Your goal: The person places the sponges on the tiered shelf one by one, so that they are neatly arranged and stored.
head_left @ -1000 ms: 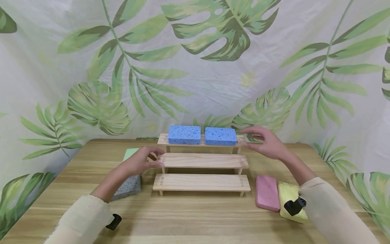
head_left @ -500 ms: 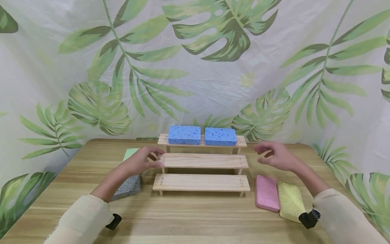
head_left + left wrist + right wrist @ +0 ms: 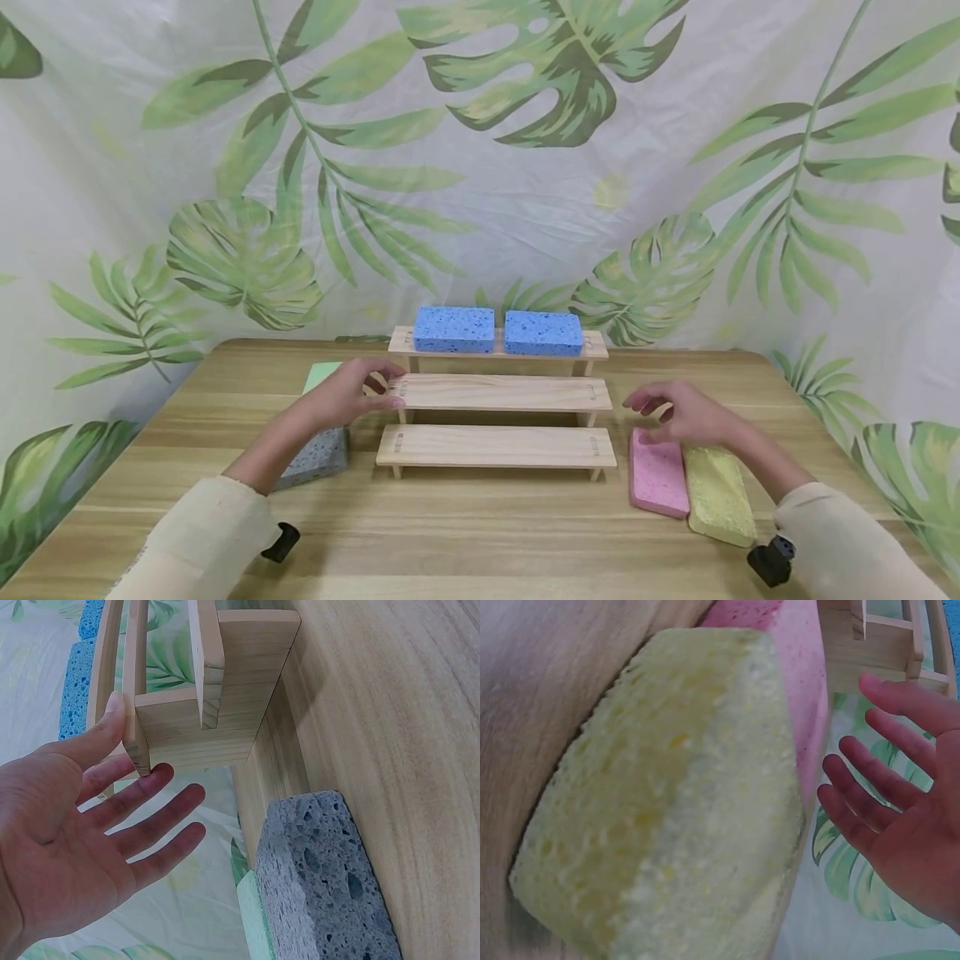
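Left hand [image 3: 345, 395] pinches middle shelf [image 3: 498, 392] at left end, other fingers spread. Right hand [image 3: 687, 413], fingers parted, hovers near pink sponge [image 3: 658, 479], toward right edge of worktop [image 3: 480, 537].

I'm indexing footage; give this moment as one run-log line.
left hand: pinches middle shelf; right hand: empty, near pink sponge; blue sponges: on top shelf
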Available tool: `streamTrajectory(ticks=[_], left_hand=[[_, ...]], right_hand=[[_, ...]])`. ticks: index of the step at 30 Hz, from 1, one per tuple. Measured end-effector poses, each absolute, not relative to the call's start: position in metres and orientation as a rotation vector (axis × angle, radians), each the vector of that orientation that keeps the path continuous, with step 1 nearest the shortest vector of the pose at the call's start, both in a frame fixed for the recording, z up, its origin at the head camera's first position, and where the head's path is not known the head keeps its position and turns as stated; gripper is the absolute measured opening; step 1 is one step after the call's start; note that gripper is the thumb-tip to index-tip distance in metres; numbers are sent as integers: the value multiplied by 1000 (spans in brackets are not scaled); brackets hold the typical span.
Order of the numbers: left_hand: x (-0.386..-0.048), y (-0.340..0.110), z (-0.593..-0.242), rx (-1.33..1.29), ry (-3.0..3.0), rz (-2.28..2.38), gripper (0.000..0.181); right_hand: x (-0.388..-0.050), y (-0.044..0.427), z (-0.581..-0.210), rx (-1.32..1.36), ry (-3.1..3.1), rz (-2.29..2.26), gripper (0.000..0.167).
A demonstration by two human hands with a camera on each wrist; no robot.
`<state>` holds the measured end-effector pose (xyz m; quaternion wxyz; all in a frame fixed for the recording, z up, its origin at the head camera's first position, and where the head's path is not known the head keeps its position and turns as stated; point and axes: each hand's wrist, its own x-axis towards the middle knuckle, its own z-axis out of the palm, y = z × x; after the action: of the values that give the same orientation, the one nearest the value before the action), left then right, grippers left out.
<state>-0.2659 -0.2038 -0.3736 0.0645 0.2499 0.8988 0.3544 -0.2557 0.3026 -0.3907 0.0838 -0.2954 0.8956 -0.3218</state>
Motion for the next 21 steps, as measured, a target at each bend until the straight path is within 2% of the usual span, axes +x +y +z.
streamTrajectory(ticks=[4, 14, 21], left_hand=[[-266, -204, -374, 748, 2703, 1073, 44], [-265, -204, -372, 737, 2692, 1086, 45], [-265, -205, -372, 742, 2698, 1087, 45]], right_hand=[[-256, 304, -396, -859, 2594, -958, 52], [-258, 307, -401, -808, 2619, -885, 42], [-263, 311, -400, -649, 2717, -890, 38]])
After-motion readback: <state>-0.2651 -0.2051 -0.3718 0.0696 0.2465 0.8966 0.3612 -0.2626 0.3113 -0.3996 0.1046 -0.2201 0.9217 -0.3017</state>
